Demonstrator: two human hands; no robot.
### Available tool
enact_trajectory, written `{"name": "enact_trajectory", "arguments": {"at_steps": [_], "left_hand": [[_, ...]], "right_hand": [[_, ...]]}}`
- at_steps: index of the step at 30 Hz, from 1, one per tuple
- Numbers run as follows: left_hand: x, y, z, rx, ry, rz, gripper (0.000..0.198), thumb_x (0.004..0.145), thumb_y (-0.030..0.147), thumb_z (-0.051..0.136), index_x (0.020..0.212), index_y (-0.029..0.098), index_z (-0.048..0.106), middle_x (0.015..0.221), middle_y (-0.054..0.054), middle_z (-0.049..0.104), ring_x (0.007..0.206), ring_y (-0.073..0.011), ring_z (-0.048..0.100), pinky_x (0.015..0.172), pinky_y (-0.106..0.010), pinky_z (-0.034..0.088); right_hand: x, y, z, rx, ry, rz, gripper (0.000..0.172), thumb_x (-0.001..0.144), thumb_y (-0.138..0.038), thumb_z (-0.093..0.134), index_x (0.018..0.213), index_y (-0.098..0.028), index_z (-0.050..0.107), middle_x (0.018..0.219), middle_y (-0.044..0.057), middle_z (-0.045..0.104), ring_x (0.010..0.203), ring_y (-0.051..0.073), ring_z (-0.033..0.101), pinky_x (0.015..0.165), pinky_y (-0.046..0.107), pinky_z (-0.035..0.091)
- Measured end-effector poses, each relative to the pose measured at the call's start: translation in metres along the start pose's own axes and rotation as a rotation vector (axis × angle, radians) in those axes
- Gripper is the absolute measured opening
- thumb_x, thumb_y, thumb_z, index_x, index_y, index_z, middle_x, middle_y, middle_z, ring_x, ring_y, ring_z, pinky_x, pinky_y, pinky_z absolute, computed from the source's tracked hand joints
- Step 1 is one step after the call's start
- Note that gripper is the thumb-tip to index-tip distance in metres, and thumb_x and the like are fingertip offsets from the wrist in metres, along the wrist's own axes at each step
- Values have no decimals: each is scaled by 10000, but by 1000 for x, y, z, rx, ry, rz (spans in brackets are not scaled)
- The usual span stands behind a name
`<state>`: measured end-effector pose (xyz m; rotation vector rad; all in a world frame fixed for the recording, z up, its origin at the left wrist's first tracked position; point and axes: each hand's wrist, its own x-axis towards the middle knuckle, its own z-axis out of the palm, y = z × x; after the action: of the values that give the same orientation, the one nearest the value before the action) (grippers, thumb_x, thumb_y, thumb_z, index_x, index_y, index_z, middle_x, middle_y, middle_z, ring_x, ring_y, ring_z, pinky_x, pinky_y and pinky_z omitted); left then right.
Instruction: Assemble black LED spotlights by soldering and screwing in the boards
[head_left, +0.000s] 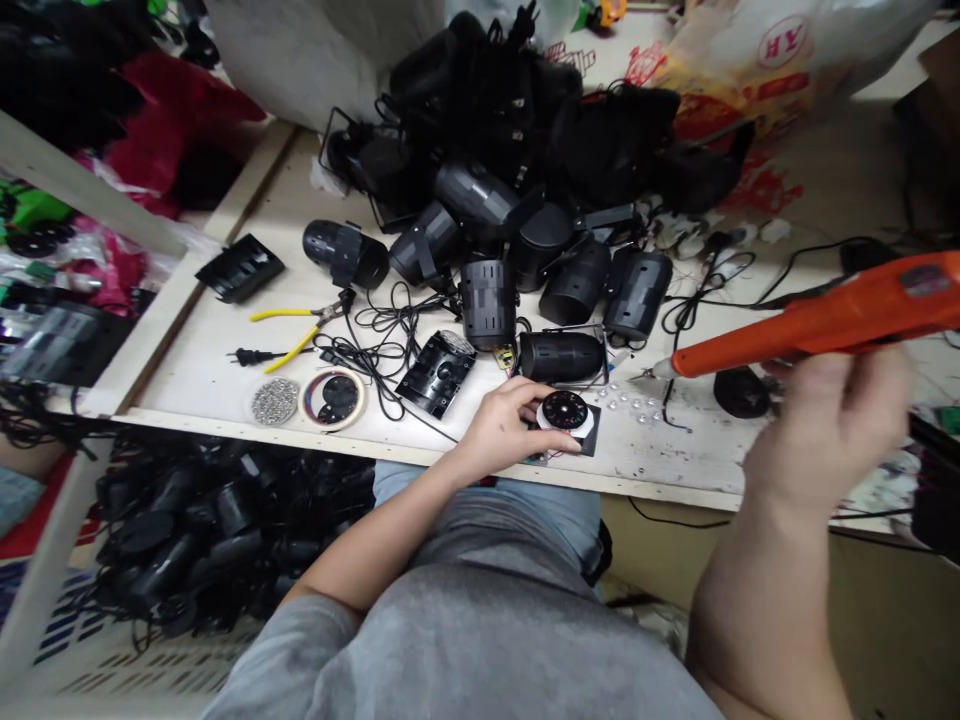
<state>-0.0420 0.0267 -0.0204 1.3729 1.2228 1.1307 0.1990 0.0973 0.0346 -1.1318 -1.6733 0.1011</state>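
Observation:
My left hand (499, 425) is closed at the bench's front edge, thumb and fingers around a small part with a round black perforated disc (564, 409) on a white base. A flat dark square piece (592, 430) lies under it. To the right, my right hand (829, 425) grips an orange electric screwdriver (795, 325), its tip pointing left above the bench. Below the tip, several small clear lens-like pieces (635, 402) are scattered. Just behind my left hand lies a black cylindrical housing (561, 356), and an opened black half-shell (437, 374) is to its left.
Black lamp-like housings (487, 300) with cables are heaped at the back. On the left are yellow-handled pliers (304, 330), a dish of small metal screws (275, 400) and a tape roll (332, 397). A crate (150, 660) of black parts stands below the bench (675, 470).

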Motion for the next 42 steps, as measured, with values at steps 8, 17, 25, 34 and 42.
{"name": "enact_trajectory", "arguments": {"at_steps": [8, 17, 25, 34, 42], "left_hand": [[-14, 7, -9, -143, -29, -125, 620, 548, 528, 938, 981, 126, 751, 926, -50, 650, 723, -121, 631, 683, -263, 565], [-65, 37, -53, -227, 63, -77, 665, 785, 541, 799, 1315, 188, 608, 1052, -106, 713, 862, -189, 732, 792, -314, 616], [-79, -3, -88, 723, 581, 153, 661, 853, 534, 722, 1357, 152, 528, 1318, -198, 599, 1255, -327, 571, 1058, -512, 477], [-65, -20, -69, 908, 653, 160, 714, 837, 473, 722, 1394, 108, 464, 1220, -197, 619, 1151, -331, 599, 1005, -488, 465], [-72, -11, -70, 767, 713, 244, 729, 832, 350, 742, 1434, 147, 386, 1239, -174, 602, 1187, -293, 595, 1034, -464, 522]], "right_hand": [[-67, -67, 14, -139, -398, -554, 253, 867, -68, 671, 1078, -203, 644, 889, 68, 721, 795, 188, 697, 715, 307, 589], [-68, -72, 62, 112, -262, -466, 265, 842, -79, 684, 1003, -288, 689, 896, 18, 770, 816, 172, 749, 700, 279, 633], [-64, -104, 136, 618, -284, 356, 201, 930, -382, 625, 841, -238, 516, 727, -17, 662, 561, 130, 682, 513, 250, 580], [-41, -113, 148, 726, -608, 790, 399, 622, -449, 880, 743, -194, 597, 594, -31, 644, 425, 112, 613, 371, 197, 495], [-45, -116, 148, 653, -670, 812, 394, 600, -463, 890, 728, -193, 634, 576, -19, 661, 436, 128, 632, 397, 220, 539]]}}
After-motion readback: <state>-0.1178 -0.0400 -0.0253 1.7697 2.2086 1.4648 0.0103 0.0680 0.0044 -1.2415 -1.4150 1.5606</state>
